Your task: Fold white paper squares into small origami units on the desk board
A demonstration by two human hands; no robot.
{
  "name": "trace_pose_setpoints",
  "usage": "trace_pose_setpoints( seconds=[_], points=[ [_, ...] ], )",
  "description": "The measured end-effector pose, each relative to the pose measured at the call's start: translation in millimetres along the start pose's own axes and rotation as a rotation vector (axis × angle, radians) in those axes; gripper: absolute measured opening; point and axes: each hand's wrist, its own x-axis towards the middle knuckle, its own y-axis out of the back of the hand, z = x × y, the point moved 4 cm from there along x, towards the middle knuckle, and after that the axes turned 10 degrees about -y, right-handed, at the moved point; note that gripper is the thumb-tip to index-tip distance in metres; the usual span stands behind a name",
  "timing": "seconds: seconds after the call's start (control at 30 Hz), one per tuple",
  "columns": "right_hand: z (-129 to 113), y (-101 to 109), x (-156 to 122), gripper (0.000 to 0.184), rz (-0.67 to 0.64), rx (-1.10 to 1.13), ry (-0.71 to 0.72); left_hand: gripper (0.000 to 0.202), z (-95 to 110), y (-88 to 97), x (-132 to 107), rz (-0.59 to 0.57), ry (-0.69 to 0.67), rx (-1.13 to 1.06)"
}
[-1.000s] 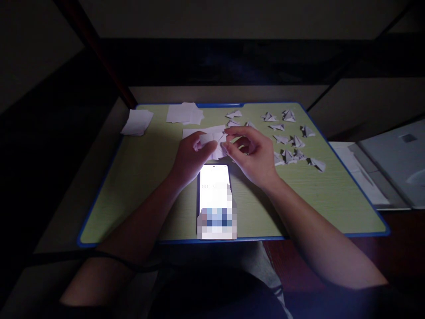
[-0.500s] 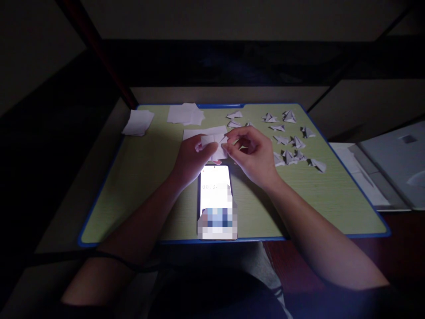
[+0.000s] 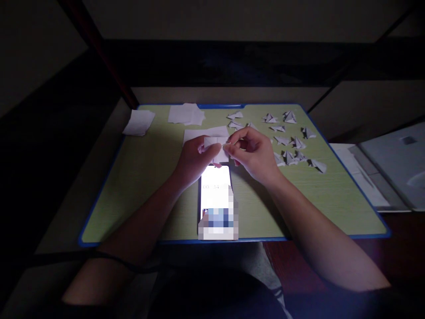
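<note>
A small creased square of white paper [image 3: 212, 141] is held up between my two hands, above the middle of the table. My left hand [image 3: 195, 159] grips its left part, thumb on top and fingers behind. At the paper's right edge, my right hand [image 3: 254, 153] pinches with thumb and forefinger. Just below the hands lies a phone [image 3: 215, 195] with a bright screen showing timer digits; its lower part is blurred out. Behind the held paper, white sheets [image 3: 192, 133] lie flat, partly covered by my hands.
Folded paper figures [image 3: 288, 157], several of them, lie spread over the table's [image 3: 139, 186] right and back. One paper stack [image 3: 138, 122] sits at the back left corner, another paper pile [image 3: 186, 114] at the back. A white box [image 3: 395, 164] stands beyond the right edge.
The right thumb and fingers have shifted slightly along the paper's right edge, and a diagonal flap visible there before no longer shows. Both hands keep nearly the same place.
</note>
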Motion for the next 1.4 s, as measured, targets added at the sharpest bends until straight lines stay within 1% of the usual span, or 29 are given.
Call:
trace_pose_setpoints(
  seconds=[0.13,0.3,0.43,0.57,0.7,0.83,0.97,1.1,1.17,1.4],
  points=[
    [1,1,1,0.014,-0.017,0.003,-0.022,0.012,2,-0.2,-1,0.012,0.008,-0.004],
    [-1,0,0,0.013,-0.019,0.004,-0.016,0.012,1,-0.8,-1,0.042,0.042,-0.05],
    [-1,0,0,0.012,-0.024,-0.013,-0.011,0.012,-1,0.1,-1,0.058,0.044,-0.036],
    [-2,0,0,0.011,-0.038,-0.019,0.0,0.011,-3,0.9,-1,0.05,0.045,-0.034],
    [-1,1,1,0.013,-0.028,-0.02,-0.003,0.014,2,0.8,-1,0.016,0.013,-0.039],
    [0,2,2,0.014,-0.018,-0.006,0.009,0.013,8,0.3,-1,-0.021,0.009,0.013],
    [1,1,2,0.013,-0.038,0.01,0.022,0.009,9,-0.1,-2,-0.01,0.036,0.071],
    [0,1,2,0.012,-0.038,-0.017,0.04,0.009,8,-1.3,-3,-0.016,0.044,0.134],
    [0,2,1,0.014,-0.029,-0.033,0.041,0.008,8,-1.5,-3,-0.017,0.038,0.15],
    [0,4,3,0.028,0.023,-0.05,0.073,0.009,9,-1.5,-3,-0.025,0.056,0.208]
  ],
)
